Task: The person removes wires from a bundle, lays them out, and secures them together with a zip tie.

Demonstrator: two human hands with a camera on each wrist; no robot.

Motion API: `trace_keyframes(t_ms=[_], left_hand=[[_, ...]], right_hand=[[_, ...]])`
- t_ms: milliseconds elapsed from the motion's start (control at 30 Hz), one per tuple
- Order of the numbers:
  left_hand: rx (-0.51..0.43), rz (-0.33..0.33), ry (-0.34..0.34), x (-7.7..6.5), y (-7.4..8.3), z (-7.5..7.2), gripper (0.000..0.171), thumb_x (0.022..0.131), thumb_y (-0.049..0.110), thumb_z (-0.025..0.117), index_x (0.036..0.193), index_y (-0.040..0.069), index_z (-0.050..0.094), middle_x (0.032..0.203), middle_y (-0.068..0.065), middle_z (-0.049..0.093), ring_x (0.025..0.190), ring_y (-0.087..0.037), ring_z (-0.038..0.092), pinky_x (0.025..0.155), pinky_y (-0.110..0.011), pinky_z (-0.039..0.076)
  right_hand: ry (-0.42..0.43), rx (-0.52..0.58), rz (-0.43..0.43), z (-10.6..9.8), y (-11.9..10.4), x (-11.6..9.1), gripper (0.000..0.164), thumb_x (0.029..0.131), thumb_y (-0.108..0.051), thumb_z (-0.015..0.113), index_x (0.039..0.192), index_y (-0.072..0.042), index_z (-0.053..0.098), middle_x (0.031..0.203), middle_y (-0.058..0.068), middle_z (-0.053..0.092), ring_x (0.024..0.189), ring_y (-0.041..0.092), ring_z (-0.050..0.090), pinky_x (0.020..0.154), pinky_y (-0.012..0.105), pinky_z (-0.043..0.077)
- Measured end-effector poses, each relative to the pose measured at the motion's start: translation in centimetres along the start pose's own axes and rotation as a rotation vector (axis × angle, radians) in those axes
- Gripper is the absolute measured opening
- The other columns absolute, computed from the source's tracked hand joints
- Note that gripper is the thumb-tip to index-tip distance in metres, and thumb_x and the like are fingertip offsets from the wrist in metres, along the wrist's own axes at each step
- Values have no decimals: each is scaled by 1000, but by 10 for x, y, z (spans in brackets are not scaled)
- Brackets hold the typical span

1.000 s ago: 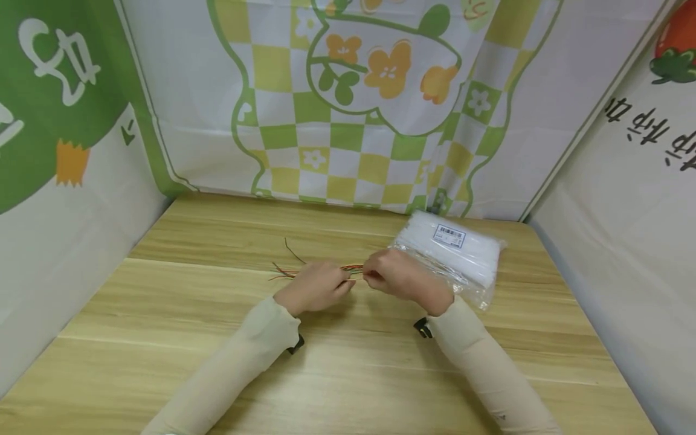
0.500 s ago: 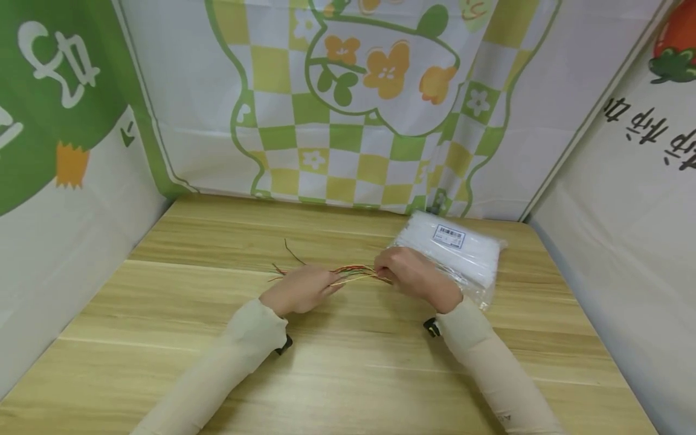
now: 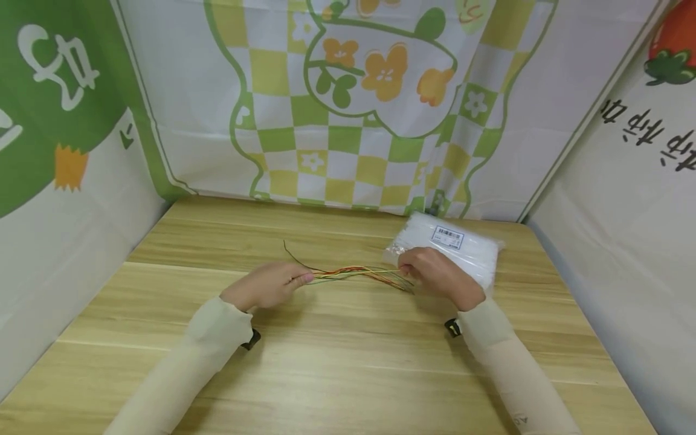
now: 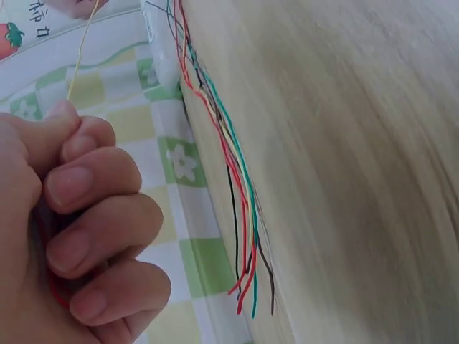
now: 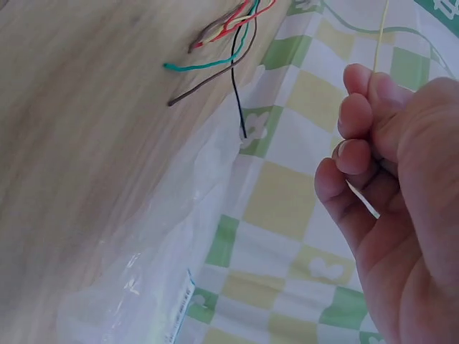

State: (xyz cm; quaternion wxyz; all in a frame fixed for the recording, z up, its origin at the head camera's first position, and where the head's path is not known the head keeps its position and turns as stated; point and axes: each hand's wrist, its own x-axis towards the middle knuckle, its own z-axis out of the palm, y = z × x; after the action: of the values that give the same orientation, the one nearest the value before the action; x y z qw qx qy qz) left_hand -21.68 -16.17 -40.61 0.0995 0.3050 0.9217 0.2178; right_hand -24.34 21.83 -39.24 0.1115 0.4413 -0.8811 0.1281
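Observation:
A thin yellow wire (image 4: 80, 54) runs taut between my two hands. In the left wrist view my left hand (image 4: 93, 208) pinches it at thumb and forefinger, other fingers curled, a bit of red strand showing in the palm. My right hand (image 5: 387, 158) pinches the yellow wire's other stretch between thumb and fingertips; a short pale end shows under the fingers. Other loose wires (image 3: 353, 269), in red, green, black, brown and pale yellow, lie along the table between the hands. Their ends fan out in the right wrist view, with a green wire (image 5: 204, 67) among them.
A clear plastic package (image 3: 473, 251) of white contents with a barcode label lies at the back right, partly behind my right hand. The wooden table (image 3: 348, 362) meets a patterned curtain (image 3: 359, 169) at the back, with printed sheets at both sides.
My hands have drawn apart, the left going left and the right going right. The yellow wire has come out straight between them, while the other wires are left loose on the table.

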Motion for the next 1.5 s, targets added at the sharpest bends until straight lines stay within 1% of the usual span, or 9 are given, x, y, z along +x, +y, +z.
trace_keyframes(t_ms=[167,267,467,633,733,900,1167,1300,1500], left_hand=[[-94,13,-2,-6,-8,-4,53,115,43,37,137,7,69,137,-12,71,131,-35,65,112,-58,49],[-156,47,-25,-8,-11,-6,49,116,40,36,116,7,73,109,-4,72,108,-25,69,98,-50,54],[-202,40,-45,-18,-21,-12,44,117,33,37,105,3,67,96,-4,61,93,-19,59,87,-41,50],[-59,107,43,-17,-23,-12,38,114,19,47,77,12,54,71,6,42,65,-6,39,67,-27,40],[87,68,149,-16,-22,-8,44,110,13,54,68,19,43,62,9,33,57,-4,29,56,-22,29],[244,-23,276,-16,-21,-4,44,104,11,61,64,21,45,58,10,31,54,-5,25,50,-20,21],[46,12,354,-16,-24,-8,42,98,-2,54,62,18,54,57,10,46,51,-4,36,54,-22,32],[-47,68,348,-15,-27,-7,41,94,-8,49,61,15,57,56,10,48,50,-3,35,50,-19,29],[-30,7,312,-15,-32,-4,42,99,-5,51,63,16,57,58,8,47,52,-4,37,54,-21,31]], right_hand=[[25,19,-28,2,2,-3,31,80,22,53,75,-8,59,71,-6,47,69,5,42,65,22,39],[23,19,-30,-1,1,-4,30,82,21,55,75,-7,59,71,-6,48,69,6,44,66,23,41],[-3,30,37,-5,7,-8,31,84,20,57,76,-10,63,71,-3,59,70,7,52,67,27,48],[-29,25,79,0,11,-8,31,81,21,55,79,-9,65,73,-3,62,70,7,53,66,27,48],[-37,17,84,2,9,-6,32,81,21,55,77,-10,62,72,-5,58,69,6,50,64,24,46],[-48,9,73,5,4,-4,32,83,19,58,76,-12,60,72,-5,58,70,6,49,64,24,46],[-123,-24,43,22,7,-7,33,78,16,60,74,-16,58,69,-9,56,67,4,47,63,21,45],[-134,-18,54,29,8,-10,32,78,16,60,74,-15,58,68,-8,56,66,5,48,62,21,45],[-146,-11,110,31,7,-8,32,90,8,63,73,-18,55,66,-9,49,65,6,47,62,22,44]])
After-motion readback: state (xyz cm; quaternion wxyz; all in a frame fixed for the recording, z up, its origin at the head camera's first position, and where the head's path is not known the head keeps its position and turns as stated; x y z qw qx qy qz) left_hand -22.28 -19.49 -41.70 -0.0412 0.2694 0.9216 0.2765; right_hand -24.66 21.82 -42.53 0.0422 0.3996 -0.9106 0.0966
